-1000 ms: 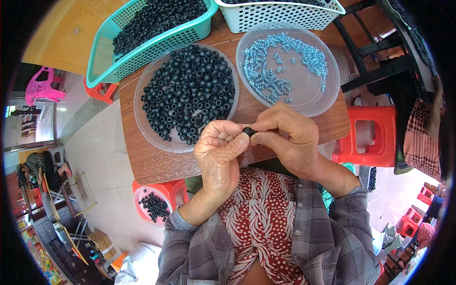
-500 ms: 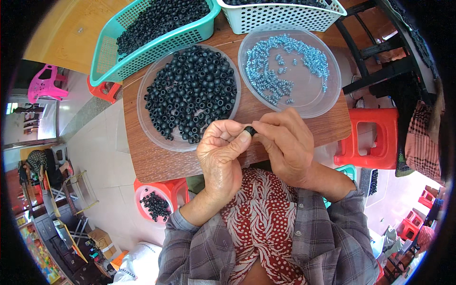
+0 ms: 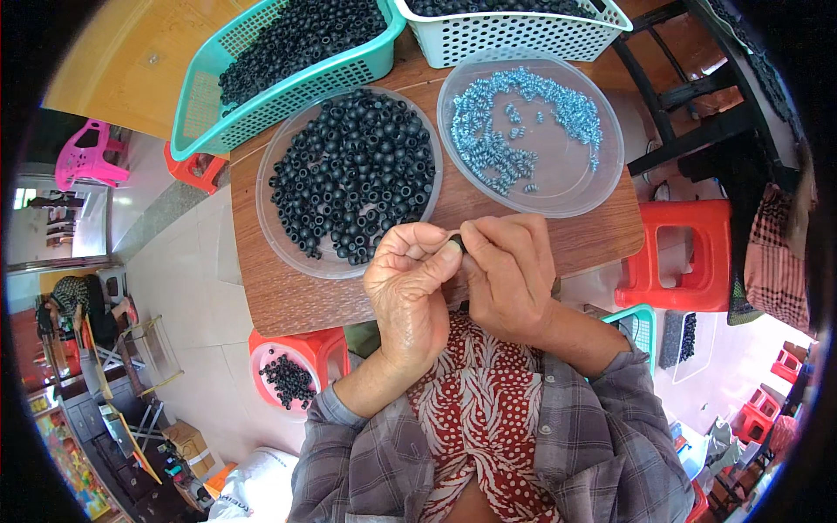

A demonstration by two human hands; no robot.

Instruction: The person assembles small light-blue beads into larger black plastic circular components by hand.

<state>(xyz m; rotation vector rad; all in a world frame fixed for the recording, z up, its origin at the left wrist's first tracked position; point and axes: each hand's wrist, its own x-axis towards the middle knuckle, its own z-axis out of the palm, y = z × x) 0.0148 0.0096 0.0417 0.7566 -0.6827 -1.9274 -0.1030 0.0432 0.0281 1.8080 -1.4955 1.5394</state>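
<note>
Above the near edge of the table, my left hand [image 3: 410, 283] pinches a small round black knob [image 3: 457, 241] between thumb and fingertips. My right hand [image 3: 513, 275] is closed against the knob's right side, its fingertips pressed together; whatever they pinch is hidden. Just beyond my left hand, a clear round tub [image 3: 266, 228] holds many hollow black knobs [image 3: 357, 166] of the same look. Beyond my right hand stands a second clear tub [image 3: 571, 185] with many small silvery-blue ribbed metal pieces [image 3: 493, 157].
A teal basket [image 3: 292, 109] and a white basket [image 3: 523, 39], both full of black pieces, stand at the back of the wooden table [image 3: 296, 301]. Left below, a red stool [image 3: 327, 353] bears a bowl of black pieces [image 3: 288, 381]. Another red stool [image 3: 676, 253] stands at right.
My right hand has turned and drawn in lower and closer around the knob. My left hand keeps its pinch almost in place. The whole view has shifted slightly.
</note>
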